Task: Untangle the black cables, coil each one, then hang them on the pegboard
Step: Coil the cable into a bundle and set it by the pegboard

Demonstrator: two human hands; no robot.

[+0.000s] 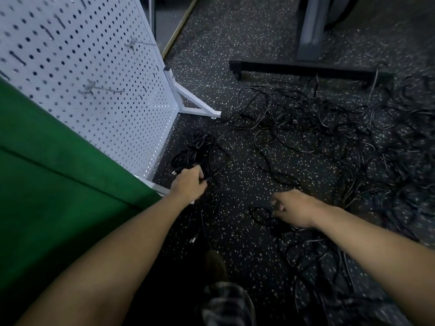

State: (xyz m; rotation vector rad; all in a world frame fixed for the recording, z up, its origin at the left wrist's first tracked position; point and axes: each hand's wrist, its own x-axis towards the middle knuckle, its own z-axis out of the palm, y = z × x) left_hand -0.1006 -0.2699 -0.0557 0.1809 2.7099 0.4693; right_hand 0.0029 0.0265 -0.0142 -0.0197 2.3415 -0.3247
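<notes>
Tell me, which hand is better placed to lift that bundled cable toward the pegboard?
Left, probably. The left hand grips the cable bundle, which lies right beside the pegboard. The right hand hangs over loose cable farther from the board.

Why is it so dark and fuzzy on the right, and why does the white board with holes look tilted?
In the head view the light is dim, so the black cables melt into the dark speckled floor; the right edge is smeared, probably by motion; the wide-angle lens makes the pegboard lean; the left hand gripping a cable bundle looks fairly sharp.
</notes>
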